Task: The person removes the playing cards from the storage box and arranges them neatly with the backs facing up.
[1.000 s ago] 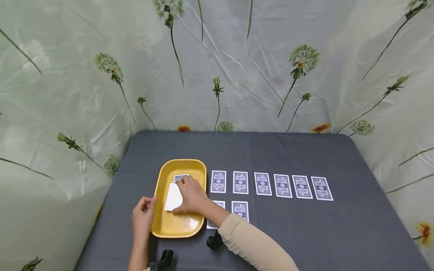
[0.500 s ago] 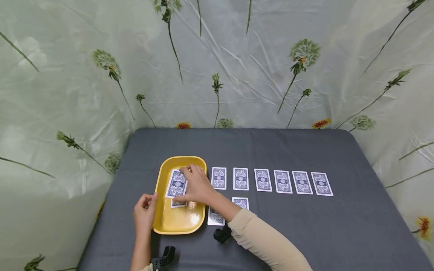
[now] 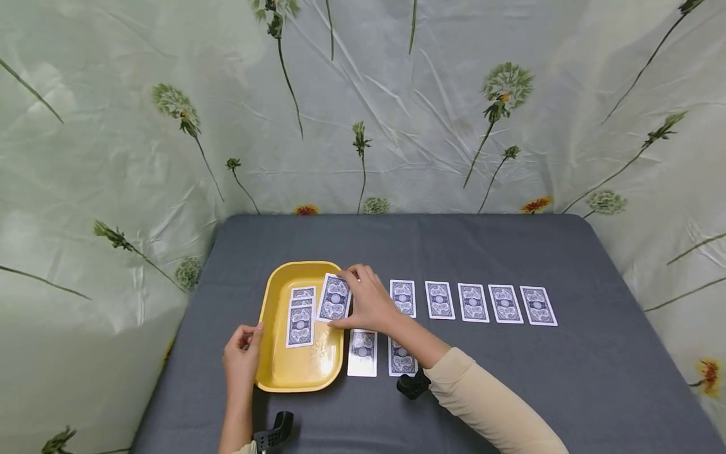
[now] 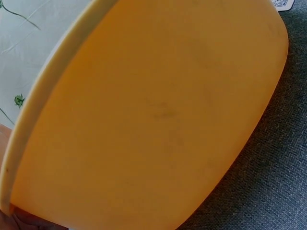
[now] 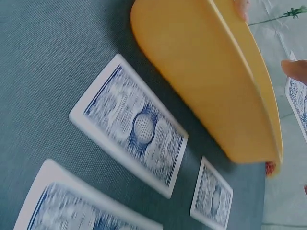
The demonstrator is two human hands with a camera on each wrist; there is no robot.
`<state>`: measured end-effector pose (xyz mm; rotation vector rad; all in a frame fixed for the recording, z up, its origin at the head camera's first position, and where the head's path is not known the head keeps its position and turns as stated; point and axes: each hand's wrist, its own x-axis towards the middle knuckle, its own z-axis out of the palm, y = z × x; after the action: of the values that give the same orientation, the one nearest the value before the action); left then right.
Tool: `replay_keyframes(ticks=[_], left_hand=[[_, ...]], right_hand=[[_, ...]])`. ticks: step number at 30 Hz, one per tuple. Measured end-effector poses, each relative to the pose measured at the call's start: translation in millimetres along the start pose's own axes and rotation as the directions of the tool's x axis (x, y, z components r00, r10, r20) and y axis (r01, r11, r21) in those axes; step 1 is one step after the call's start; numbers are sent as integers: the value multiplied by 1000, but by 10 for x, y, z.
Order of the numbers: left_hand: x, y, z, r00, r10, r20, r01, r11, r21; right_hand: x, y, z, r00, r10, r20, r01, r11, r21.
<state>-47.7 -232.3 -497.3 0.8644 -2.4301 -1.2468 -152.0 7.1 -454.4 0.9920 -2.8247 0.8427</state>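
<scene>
Over the right rim of a yellow tray [image 3: 300,372], my right hand [image 3: 371,299] pinches a playing card [image 3: 333,297] between thumb and fingers, its blue patterned back showing. That card is cut off by the edge of the right wrist view, with the thumb [image 5: 295,69] on it. At the opposite side, the left hand [image 3: 241,360] holds the tray's left rim, and a fingertip [image 5: 242,8] shows inside it in the right wrist view. A few overlapping cards [image 3: 300,328] lie back up in the tray. Only the tray's outer wall [image 4: 153,115] fills the left wrist view.
Right of the tray, a row of face-down cards [image 3: 473,302] runs across the grey cloth [image 3: 482,252]; its left end is behind the right hand. Two more cards, one beside the tray [image 3: 362,354] and one partly under the forearm [image 3: 400,361], lie nearer. A flowered curtain [image 3: 425,126] hangs behind.
A card that showed its white face in the tray is turned back up, lifted and carried right to the rim in the right hand. The left hand stays at the rim.
</scene>
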Motion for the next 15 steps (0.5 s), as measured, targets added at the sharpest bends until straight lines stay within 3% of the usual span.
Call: replay_keyframes(ticks=[9, 15], left_hand=[[-6, -21, -11, 1000, 21, -6, -21, 1000, 3], [162, -427, 176, 999, 22, -38, -20, 998, 53]], right_hand=[[-251, 279, -179, 998, 35, -52, -36, 999, -18], [-450, 437, -264, 993, 103, -60, -104, 995, -4]])
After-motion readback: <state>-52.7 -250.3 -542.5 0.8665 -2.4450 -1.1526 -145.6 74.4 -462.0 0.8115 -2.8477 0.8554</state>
